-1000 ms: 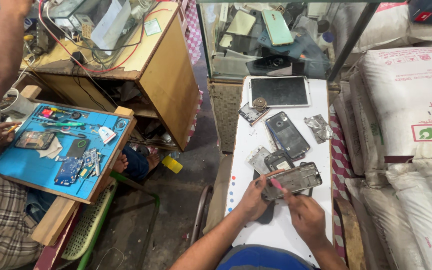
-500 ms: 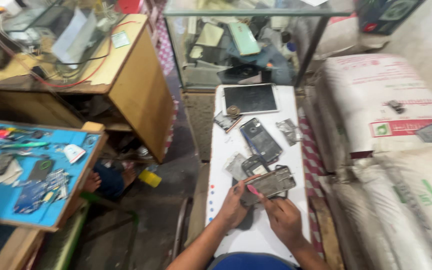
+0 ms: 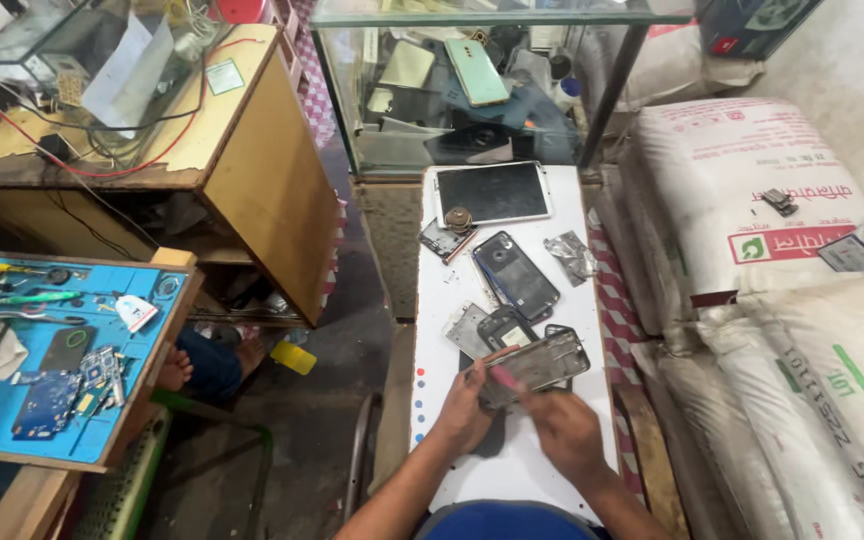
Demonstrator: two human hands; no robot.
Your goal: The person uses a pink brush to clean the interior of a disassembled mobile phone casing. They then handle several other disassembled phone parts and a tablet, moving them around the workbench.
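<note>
Head view shows both hands working over a narrow white tabletop (image 3: pixel 512 470): the left hand (image 3: pixel 464 408) clamps the near end of a bare phone frame (image 3: pixel 542 362), fingers closed around its edge, while the right hand (image 3: pixel 564 430) pinches a small pink-tipped tool (image 3: pixel 503 377) — its exact kind is too small to tell — against the frame's near corner. The frame is held a little above the table, tilted, with its hollow inner side facing up. Just beyond it lie parts that seem already taken out: a small dark module (image 3: pixel 505 327) and a pale flat plate (image 3: pixel 468 330), touching each other. Farther up rests a dark phone back shell (image 3: pixel 516 274), beside it a crumpled silver foil piece (image 3: pixel 574 256), then a small circuit board (image 3: pixel 441 240) with a round brown knob (image 3: pixel 459 219) on it, and a tablet (image 3: pixel 493 192) lying screen-up at the far end. Judging by this spread, the strip-down looks well advanced — shell off, several parts out — while the frame itself is not yet finished with and nothing is reassembled. A glass display case (image 3: pixel 472 80) stands beyond the table, and white woven sacks (image 3: pixel 752 180) are stacked along the right.
</note>
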